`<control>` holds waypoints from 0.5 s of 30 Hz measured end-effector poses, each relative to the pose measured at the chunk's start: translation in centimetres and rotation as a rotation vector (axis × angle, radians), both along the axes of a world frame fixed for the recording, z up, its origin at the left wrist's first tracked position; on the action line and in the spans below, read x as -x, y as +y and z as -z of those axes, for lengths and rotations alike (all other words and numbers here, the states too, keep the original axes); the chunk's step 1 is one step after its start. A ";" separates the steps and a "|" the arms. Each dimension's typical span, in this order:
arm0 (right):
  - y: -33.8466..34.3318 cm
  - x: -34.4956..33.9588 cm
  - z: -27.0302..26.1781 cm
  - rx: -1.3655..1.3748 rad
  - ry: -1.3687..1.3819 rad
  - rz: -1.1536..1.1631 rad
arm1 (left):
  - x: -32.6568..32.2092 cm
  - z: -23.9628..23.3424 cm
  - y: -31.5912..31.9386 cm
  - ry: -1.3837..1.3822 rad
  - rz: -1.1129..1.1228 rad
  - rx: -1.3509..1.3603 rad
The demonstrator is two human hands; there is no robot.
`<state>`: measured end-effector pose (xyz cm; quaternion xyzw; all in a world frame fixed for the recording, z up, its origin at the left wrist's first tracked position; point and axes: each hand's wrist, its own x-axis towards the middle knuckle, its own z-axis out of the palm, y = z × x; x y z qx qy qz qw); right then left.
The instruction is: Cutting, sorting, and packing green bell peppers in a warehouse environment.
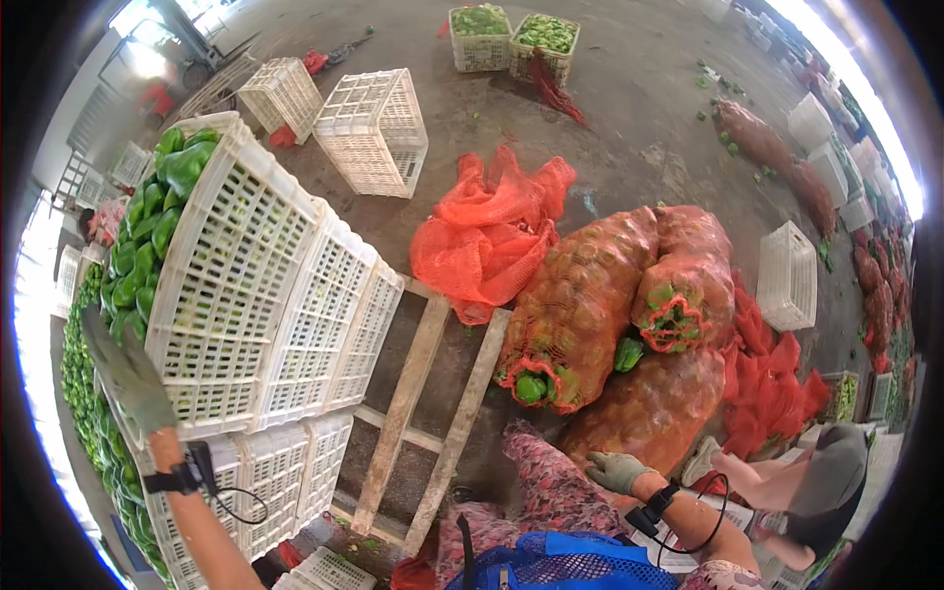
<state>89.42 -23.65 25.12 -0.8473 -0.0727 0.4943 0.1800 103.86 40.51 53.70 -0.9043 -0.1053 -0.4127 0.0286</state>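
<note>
My left hand (133, 372), in a grey work glove and blurred, is stretched flat along the near side of a top white plastic crate (232, 302) heaped with green peppers (147, 243). Whether its fingers touch the crate I cannot tell. White crates stand stacked in columns on that side. My right hand (619, 470), also gloved, hangs loosely beside the lower red mesh sack (656, 405), above my patterned trouser leg, with nothing seen in it. Two more filled mesh sacks, one nearer (582, 302) and one behind (686, 258), lie beyond. Both show green peppers at their laced mouths.
A wooden pallet (420, 369) lies bare-slatted between crates and sacks. Crumpled red mesh bags (487, 236) lie ahead, with more (767, 361) at the right. Tipped white crates (372, 133) stand on the concrete floor. A person's bent leg (767, 479) is close on my right.
</note>
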 end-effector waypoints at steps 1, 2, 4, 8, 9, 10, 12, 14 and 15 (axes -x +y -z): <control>-1.3 -1.1 0.8 0.004 0.005 -0.003 | -0.9 -0.3 1.8 -0.001 -0.083 -0.106; -2.7 -1.6 2.2 -0.004 -0.023 -0.071 | -1.9 0.1 3.5 0.001 -0.160 -0.210; -3.1 -3.9 2.1 -0.032 -0.039 -0.154 | -2.7 0.4 5.6 0.096 -0.281 -0.212; -1.9 -9.7 0.4 0.069 -0.041 -0.089 | -2.5 0.9 8.1 0.242 -0.341 -0.041; -1.8 -10.6 0.4 0.090 -0.081 -0.086 | -3.0 0.5 6.8 0.241 -0.273 -0.001; -1.4 -11.7 0.6 0.075 -0.070 -0.103 | -2.6 1.2 7.8 0.254 -0.302 -0.054; 0.0 -13.7 1.3 0.039 -0.071 -0.131 | -2.2 1.1 7.4 0.172 -0.230 0.219; 1.7 -15.9 1.9 0.020 -0.064 -0.155 | -3.1 1.0 5.6 0.093 -0.169 0.532; 2.6 -16.9 2.9 0.010 -0.074 -0.169 | -2.8 0.5 5.9 0.079 -0.181 0.524</control>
